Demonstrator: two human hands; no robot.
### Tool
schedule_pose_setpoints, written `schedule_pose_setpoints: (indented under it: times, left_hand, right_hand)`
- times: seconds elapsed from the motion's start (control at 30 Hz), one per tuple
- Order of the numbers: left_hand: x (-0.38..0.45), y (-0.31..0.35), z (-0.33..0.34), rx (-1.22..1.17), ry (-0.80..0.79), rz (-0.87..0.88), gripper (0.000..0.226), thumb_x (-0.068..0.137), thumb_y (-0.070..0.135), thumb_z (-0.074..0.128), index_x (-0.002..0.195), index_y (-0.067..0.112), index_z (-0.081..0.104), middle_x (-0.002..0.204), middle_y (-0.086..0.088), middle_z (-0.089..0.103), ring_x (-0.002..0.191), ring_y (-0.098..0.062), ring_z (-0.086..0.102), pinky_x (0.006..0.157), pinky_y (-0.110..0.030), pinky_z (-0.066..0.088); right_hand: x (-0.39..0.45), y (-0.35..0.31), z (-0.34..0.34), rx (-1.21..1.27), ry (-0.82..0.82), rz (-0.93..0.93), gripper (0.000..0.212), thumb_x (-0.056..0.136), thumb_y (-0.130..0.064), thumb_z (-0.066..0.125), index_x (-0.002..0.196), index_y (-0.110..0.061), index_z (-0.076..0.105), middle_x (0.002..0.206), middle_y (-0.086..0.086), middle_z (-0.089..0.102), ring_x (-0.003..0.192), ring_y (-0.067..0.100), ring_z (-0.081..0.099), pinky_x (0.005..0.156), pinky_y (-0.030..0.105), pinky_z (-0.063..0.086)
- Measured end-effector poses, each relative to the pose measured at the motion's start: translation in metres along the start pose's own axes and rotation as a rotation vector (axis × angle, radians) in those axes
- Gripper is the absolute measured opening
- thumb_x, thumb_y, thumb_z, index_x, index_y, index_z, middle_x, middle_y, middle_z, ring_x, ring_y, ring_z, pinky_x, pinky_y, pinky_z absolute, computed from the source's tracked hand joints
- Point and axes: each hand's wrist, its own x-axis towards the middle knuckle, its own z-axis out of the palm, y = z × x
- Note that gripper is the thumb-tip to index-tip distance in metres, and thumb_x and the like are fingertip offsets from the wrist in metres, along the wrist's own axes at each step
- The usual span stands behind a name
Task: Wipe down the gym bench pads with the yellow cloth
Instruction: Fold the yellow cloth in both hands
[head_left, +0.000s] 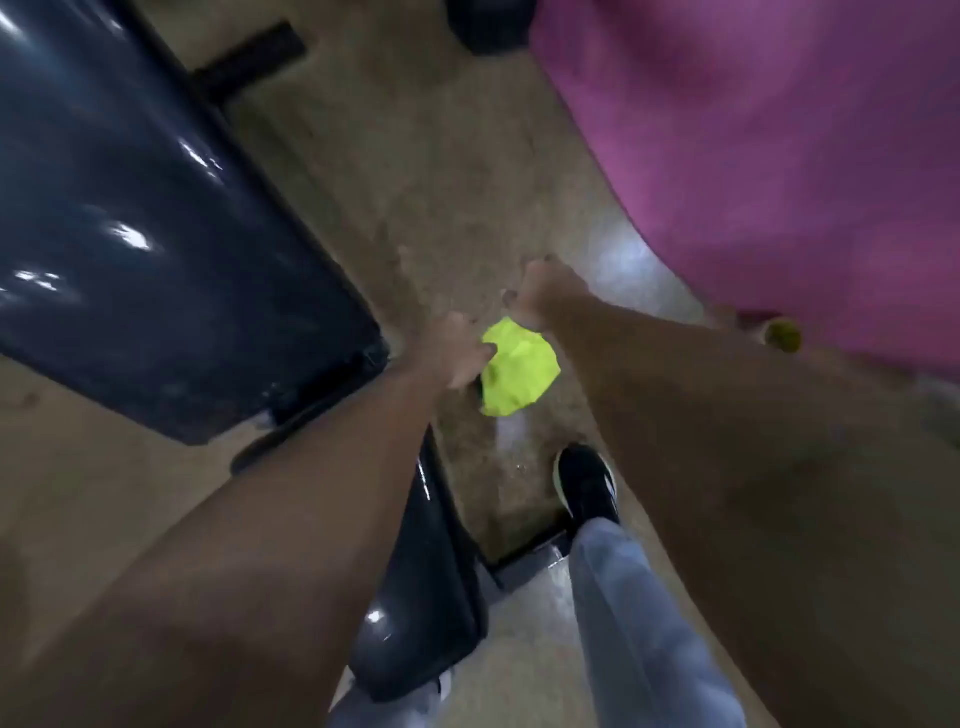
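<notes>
The yellow cloth (519, 371) hangs bunched between my two hands, above the floor. My right hand (543, 296) is closed on its upper edge. My left hand (457, 356) touches the cloth's left side with curled fingers. A large dark glossy bench pad (145, 218) fills the left of the view, tilted. A second, smaller dark pad (426, 582) lies lower, behind my left forearm. Neither hand touches a pad. The picture is blurred.
A pink mat or pad (769, 156) covers the upper right. A dark frame bar (249, 60) of the bench sits on the speckled floor (441, 182) at the top. My black shoe (587, 486) and light trouser leg stand beside the lower pad.
</notes>
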Motion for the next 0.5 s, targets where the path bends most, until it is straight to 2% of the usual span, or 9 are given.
schedule_pose_setpoints:
  times: [0.07,0.13,0.23,0.3,0.4,0.5]
  left_hand:
    - [0.024,-0.008,0.037,0.052,-0.051,-0.062,0.051,0.098,0.035,0.069,0.14,0.006,0.061,0.135,-0.017,0.067,0.123,-0.036,0.063,0.09,-0.033,0.049]
    - [0.046,-0.023,0.073,0.047,-0.078,-0.109,0.051,0.099,0.036,0.07,0.14,0.008,0.061,0.134,-0.018,0.067,0.122,-0.036,0.063,0.082,-0.03,0.043]
    - [0.07,-0.032,0.11,-0.052,-0.004,-0.195,0.061,0.094,0.041,0.074,0.144,0.011,0.057,0.138,-0.018,0.065,0.126,-0.037,0.063,0.093,-0.037,0.05]
    - [0.078,-0.036,0.121,-0.128,0.092,-0.26,0.061,0.09,0.043,0.078,0.139,0.012,0.061,0.134,-0.017,0.066,0.122,-0.039,0.065,0.093,-0.039,0.053]
    - [0.082,-0.036,0.13,-0.219,0.174,-0.331,0.035,0.094,0.026,0.072,0.125,0.01,0.07,0.125,-0.018,0.071,0.113,-0.039,0.068,0.078,-0.034,0.046]
    - [0.079,-0.03,0.129,-0.301,0.16,-0.34,0.029,0.098,0.023,0.064,0.12,0.007,0.073,0.124,-0.02,0.072,0.114,-0.04,0.067,0.077,-0.034,0.044]
  right_hand:
    - [0.014,0.022,0.04,-0.017,-0.063,0.009,0.058,0.105,-0.043,0.054,0.149,-0.004,0.048,0.151,0.024,0.047,0.143,0.04,0.045,0.114,0.042,0.042]
    - [0.028,0.046,0.088,0.009,-0.126,0.037,0.064,0.107,-0.044,0.05,0.155,-0.004,0.038,0.155,0.022,0.044,0.149,0.037,0.034,0.118,0.041,0.036]
    - [0.048,0.068,0.14,0.106,-0.16,0.093,0.083,0.099,-0.053,0.059,0.164,-0.02,0.018,0.161,0.018,0.037,0.149,0.039,0.035,0.119,0.046,0.036]
    - [0.054,0.072,0.157,0.137,-0.198,0.105,0.088,0.097,-0.054,0.061,0.165,-0.024,0.013,0.163,0.017,0.035,0.148,0.04,0.038,0.119,0.048,0.037]
    - [0.051,0.072,0.161,0.204,-0.142,0.134,0.072,0.099,-0.039,0.065,0.159,-0.022,0.029,0.151,0.023,0.043,0.139,0.042,0.047,0.111,0.047,0.044]
    - [0.051,0.071,0.15,0.107,-0.041,0.121,0.04,0.1,-0.02,0.059,0.138,-0.013,0.051,0.136,0.023,0.055,0.127,0.042,0.059,0.102,0.045,0.05]
